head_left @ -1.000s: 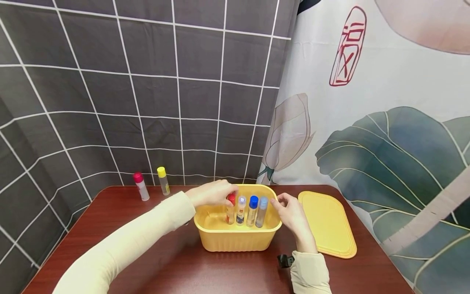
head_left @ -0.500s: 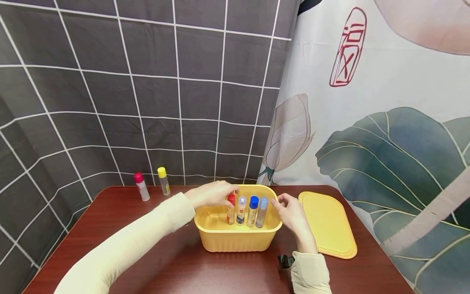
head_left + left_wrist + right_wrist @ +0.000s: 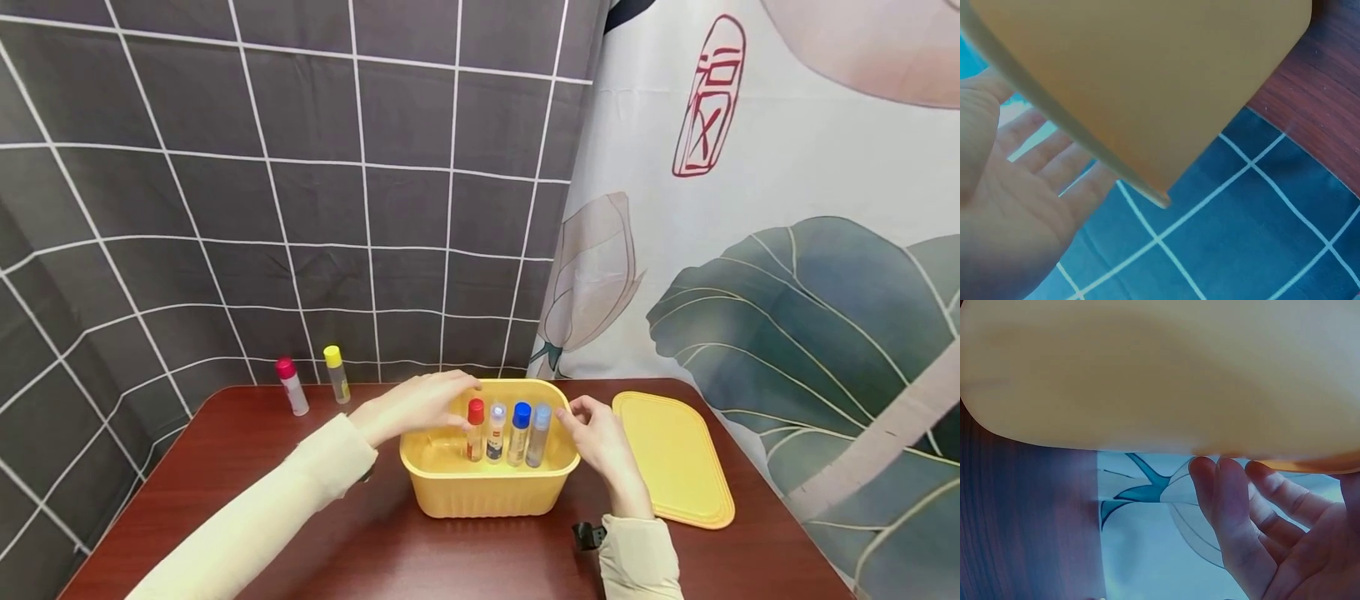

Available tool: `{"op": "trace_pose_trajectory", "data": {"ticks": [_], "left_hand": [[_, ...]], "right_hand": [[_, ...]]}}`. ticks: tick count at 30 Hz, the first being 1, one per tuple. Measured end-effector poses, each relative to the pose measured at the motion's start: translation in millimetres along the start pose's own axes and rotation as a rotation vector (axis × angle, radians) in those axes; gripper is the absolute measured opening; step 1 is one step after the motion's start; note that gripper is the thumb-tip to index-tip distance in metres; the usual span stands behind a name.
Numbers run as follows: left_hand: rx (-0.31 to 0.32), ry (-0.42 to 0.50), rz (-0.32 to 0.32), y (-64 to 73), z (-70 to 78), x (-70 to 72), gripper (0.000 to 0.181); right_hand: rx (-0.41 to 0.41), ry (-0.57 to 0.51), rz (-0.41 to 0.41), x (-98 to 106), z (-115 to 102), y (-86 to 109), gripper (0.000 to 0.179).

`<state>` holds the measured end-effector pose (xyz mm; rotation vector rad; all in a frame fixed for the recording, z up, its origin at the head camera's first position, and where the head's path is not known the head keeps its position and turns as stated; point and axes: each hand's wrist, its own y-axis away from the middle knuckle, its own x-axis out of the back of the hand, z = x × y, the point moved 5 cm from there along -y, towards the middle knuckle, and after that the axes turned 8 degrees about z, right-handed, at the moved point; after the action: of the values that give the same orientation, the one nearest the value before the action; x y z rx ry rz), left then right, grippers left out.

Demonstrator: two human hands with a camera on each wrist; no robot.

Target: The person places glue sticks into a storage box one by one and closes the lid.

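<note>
In the head view, a yellow plastic storage box [image 3: 491, 500] stands on the table. Inside, a row of clear tubes resembling liquid glue stands upright: a red-capped tube [image 3: 476, 429], a clear-capped tube [image 3: 496, 433], a blue-capped tube [image 3: 519, 433] and a light-blue-capped tube [image 3: 538, 435]. My left hand [image 3: 416, 407] reaches over the box's left side, its fingers extended beside the red cap. The left wrist view has its palm and spread fingers [image 3: 1075, 178] behind the rim. With bent fingers my right hand [image 3: 598, 433] grips the box's right rim; its fingertips [image 3: 1232, 481] meet the edge.
A flat yellow lid [image 3: 675, 458] lies on the table right of the box. At the back left stand a tube with a crimson cap [image 3: 292, 387] and one with a yellow cap [image 3: 337, 375]. Hanging cloths back the reddish-brown table [image 3: 360, 542].
My left hand has let go of the red-capped tube and drawn slightly left, leaving its cap uncovered. The right hand keeps its place at the rim. The head view has shifted slightly.
</note>
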<state>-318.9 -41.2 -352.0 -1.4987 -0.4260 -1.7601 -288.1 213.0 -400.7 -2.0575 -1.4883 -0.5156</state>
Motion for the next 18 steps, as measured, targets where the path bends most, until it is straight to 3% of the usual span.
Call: {"op": "trace_pose_trajectory", "data": {"ticks": [8, 15, 18], "left_hand": [[0.040, 0.011, 0.144, 25.4, -15.5, 13.2, 0.064], [0.155, 0.036, 0.274, 50.6, -49.1, 30.3, 0.065], [0.175, 0.035, 0.339, 62.8, -65.5, 39.2, 0.064]], "right_hand": [[-0.006, -0.002, 0.002, 0, 2, 2.5, 0.019], [0.003, -0.007, 0.000, 0, 0, 1.8, 0.019], [0.008, -0.006, 0.004, 0, -1, 0.3, 0.019]]}}
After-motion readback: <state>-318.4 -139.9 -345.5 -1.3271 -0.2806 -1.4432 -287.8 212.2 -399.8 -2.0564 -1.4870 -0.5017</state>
